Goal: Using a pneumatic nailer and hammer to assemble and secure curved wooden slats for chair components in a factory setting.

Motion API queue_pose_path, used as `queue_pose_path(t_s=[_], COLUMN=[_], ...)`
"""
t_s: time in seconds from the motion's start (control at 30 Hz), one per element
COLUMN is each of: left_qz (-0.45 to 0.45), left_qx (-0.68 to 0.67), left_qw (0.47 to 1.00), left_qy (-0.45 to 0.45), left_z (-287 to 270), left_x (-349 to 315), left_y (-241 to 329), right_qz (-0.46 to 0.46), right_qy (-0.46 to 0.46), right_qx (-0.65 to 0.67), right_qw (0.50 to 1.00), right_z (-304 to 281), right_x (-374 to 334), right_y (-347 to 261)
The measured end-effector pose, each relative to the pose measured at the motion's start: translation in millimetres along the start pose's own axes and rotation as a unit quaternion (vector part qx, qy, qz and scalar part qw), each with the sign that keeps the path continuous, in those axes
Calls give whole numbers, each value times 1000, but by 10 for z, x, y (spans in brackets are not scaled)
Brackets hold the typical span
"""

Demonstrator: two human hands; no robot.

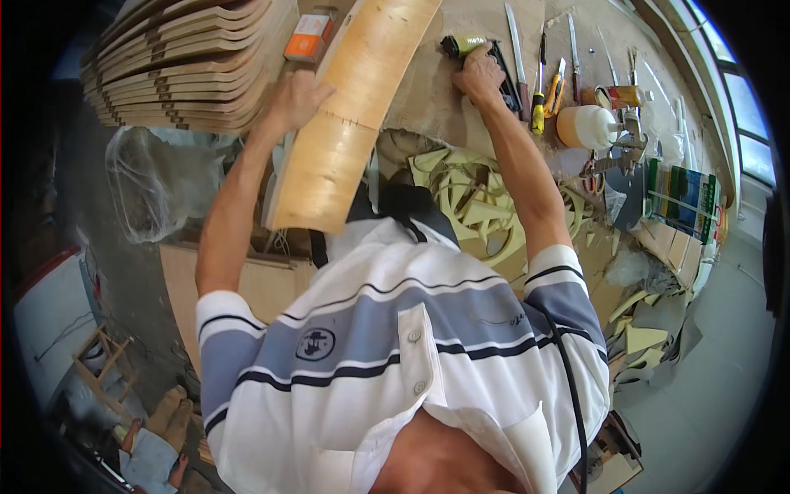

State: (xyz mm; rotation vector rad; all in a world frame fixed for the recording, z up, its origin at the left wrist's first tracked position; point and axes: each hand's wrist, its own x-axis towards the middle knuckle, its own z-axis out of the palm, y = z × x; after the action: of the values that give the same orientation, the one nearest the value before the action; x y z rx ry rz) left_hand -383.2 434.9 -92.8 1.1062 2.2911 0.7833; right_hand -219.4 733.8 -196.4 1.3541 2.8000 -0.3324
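A long curved plywood panel (341, 136) slants across the table in front of me, its near end jutting over the edge. My left hand (296, 100) grips its left edge, the thumb lying over the face. A row of small staple-like marks crosses the panel. At the back, right of the panel, my right hand (480, 78) is closed around a black and yellow-green staple gun (469, 43) lying on the bench. Part of the tool is hidden by the fingers.
Curved plywood pieces (185, 70) are stacked at the left, beside an orange-and-white box (309, 38). Rightward lie a long knife (517, 53), a yellow screwdriver (538, 111), a utility knife (557, 86) and a bottle of amber liquid (586, 127). Foam offcuts (485, 198) sit below the bench edge.
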Motion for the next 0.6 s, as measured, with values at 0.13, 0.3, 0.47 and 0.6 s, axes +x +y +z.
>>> queue_pose_path(t_s=[0.13, 0.3, 0.47, 0.6], left_qz=[12, 6, 64, 107], left_qx=[48, 92, 75, 99], left_qw=[998, 995, 993, 985], left_qy=[-25, -29, -61, -95], left_z=[172, 439, 544, 505], left_x=[384, 634, 1134, 1479], left_y=[-187, -300, -114, 170], right_qz=[34, -32, -112, -97], right_qy=[-72, -41, -118, -174], right_qx=[95, 269, 470, 402], right_qw=[992, 962, 868, 894], right_z=[-221, -794, -1204, -1015], right_x=[76, -346, -1143, -1433], right_y=[162, 392, 316, 172])
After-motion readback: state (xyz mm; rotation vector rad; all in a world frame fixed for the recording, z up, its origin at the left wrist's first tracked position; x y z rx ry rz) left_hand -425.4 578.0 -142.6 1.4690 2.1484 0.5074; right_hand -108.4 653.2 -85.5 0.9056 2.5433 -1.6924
